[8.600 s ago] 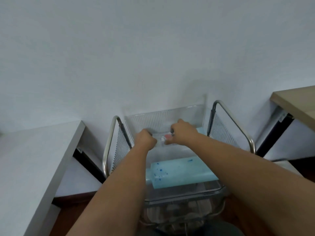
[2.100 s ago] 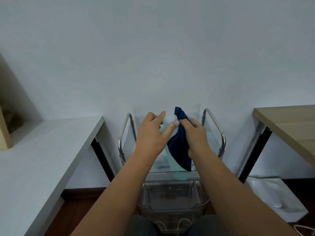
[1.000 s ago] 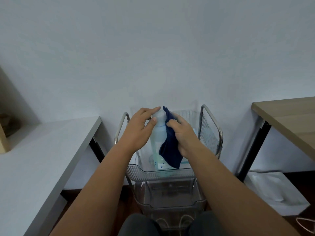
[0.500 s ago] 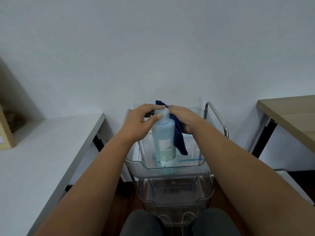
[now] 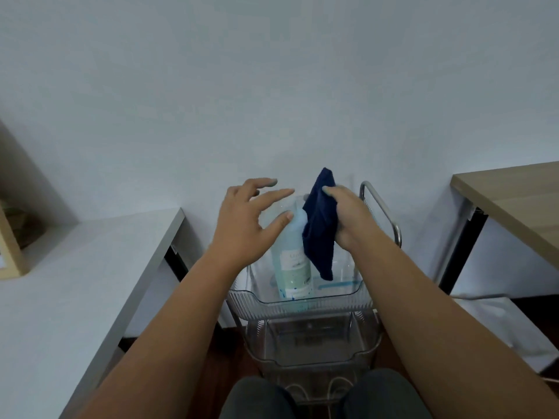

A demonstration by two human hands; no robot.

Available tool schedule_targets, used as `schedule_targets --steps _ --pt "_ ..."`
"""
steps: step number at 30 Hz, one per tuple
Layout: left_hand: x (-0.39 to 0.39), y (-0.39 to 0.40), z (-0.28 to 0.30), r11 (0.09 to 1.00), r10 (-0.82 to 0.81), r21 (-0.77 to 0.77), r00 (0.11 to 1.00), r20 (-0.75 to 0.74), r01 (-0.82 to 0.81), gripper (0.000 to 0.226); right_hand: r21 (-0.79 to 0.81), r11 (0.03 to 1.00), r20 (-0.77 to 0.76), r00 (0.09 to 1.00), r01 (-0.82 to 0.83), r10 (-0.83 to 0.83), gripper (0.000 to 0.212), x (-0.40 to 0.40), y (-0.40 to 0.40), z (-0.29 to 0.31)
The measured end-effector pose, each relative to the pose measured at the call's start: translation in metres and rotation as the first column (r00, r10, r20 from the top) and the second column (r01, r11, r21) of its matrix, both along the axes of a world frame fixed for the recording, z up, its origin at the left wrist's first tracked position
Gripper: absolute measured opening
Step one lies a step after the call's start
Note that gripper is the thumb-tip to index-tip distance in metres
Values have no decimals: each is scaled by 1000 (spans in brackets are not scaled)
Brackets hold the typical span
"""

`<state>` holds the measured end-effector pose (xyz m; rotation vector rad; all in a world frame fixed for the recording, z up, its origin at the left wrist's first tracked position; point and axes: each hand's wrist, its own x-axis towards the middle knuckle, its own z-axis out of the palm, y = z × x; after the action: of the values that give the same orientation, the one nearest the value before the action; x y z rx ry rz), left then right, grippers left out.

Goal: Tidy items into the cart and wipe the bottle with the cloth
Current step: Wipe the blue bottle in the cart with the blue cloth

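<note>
A tall pale blue bottle (image 5: 292,261) with a light label stands upright in the clear top tray (image 5: 299,303) of the cart. My left hand (image 5: 246,225) hovers at the bottle's left with fingers spread, only the thumb near its shoulder. My right hand (image 5: 348,219) grips a dark blue cloth (image 5: 320,234), which hangs against the bottle's right side and hides its top.
The cart has chrome side handles (image 5: 382,213) and clear lower trays (image 5: 311,343). A white desk (image 5: 75,282) lies left, a wooden table (image 5: 514,201) right. A white bag (image 5: 496,322) lies on the floor at right. My knees (image 5: 317,397) touch the cart's front.
My left hand has let go of the bottle's neck and opened its fingers. My right hand has brought the cloth from behind the bottle's top round to its right side.
</note>
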<state>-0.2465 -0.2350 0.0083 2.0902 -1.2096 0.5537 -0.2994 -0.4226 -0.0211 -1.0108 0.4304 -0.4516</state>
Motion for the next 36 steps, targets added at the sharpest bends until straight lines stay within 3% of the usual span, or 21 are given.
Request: schedule_targets --steps 3,6,8,13,17,20,25,28,33,36 --pt "-27 -13 4 995 97 -1 994 45 -97 37 34 999 136 990 -22 17 14 -19 5 10" --pt "-43 -24 10 959 247 136 968 35 -250 45 37 999 193 981 -18 10 11 -33 13 20" --pt "-48 -24 10 941 279 189 959 40 -282 36 78 996 241 970 -34 14 12 -41 13 23" --pt "-53 -19 11 985 170 46 982 -76 -167 12 304 952 318 945 -25 -77 58 -50 4 22" --pt "-60 -24 4 979 160 137 986 -56 -151 23 279 959 319 947 -51 -42 22 -53 10 17" --pt "-59 -25 0 979 190 107 971 -145 -176 25 290 955 365 930 -63 -50 43 -53 10 11" --pt "-55 -22 0 981 181 114 950 -254 -156 24 308 948 375 926 -78 -46 32 -57 10 10" --pt "-54 -20 -1 975 199 152 945 -259 -164 26 290 949 383 924 -122 2 36 -61 11 10" --pt "-52 -15 -6 988 154 63 934 -322 -141 10 283 938 407 910 -202 73 33 -68 15 9" --pt "-52 -15 -9 992 128 49 933 -337 -118 13 256 941 373 921 -220 113 32 -69 19 9"
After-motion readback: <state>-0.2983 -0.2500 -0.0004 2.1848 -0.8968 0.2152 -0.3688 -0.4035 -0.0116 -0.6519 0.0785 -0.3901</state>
